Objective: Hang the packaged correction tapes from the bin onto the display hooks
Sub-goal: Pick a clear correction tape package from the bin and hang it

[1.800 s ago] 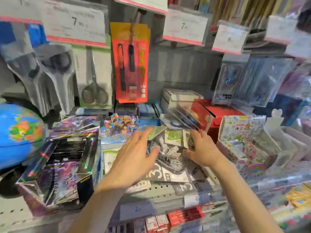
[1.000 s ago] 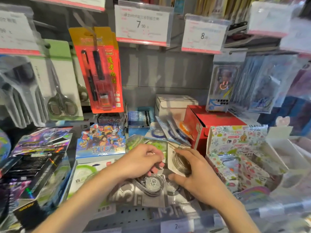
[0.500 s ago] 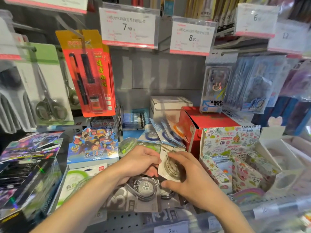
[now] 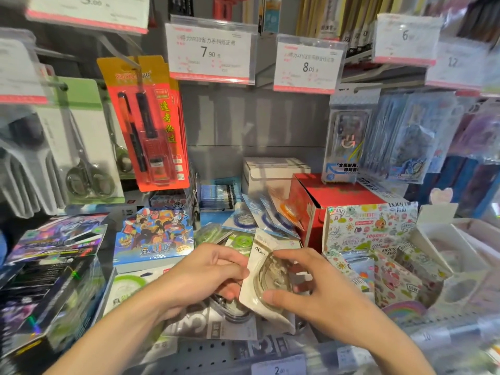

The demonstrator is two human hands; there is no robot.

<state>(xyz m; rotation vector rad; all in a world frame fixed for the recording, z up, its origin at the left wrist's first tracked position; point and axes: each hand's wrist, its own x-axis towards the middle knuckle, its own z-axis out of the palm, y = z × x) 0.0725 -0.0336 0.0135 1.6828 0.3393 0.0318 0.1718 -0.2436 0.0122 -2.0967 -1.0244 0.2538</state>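
Item: cream card-backed correction tape pack with clear round blister [image 4: 266, 277], over the shelf pile. Light, stiff card, slick dome; best held by edges. Right hand [image 4: 319, 290] pinches it; left hand [image 4: 205, 274], fingers curled, touches its left edge.

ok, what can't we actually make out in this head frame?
- Head view: lower part of the white 40m tape pack, covered by the right hand.
- Left hand grip on its edge: fingertips curl out of sight.
- Hook behind the 7.90 tag: hidden by the tag.
- Shelf-edge labels: blurred, cut off.
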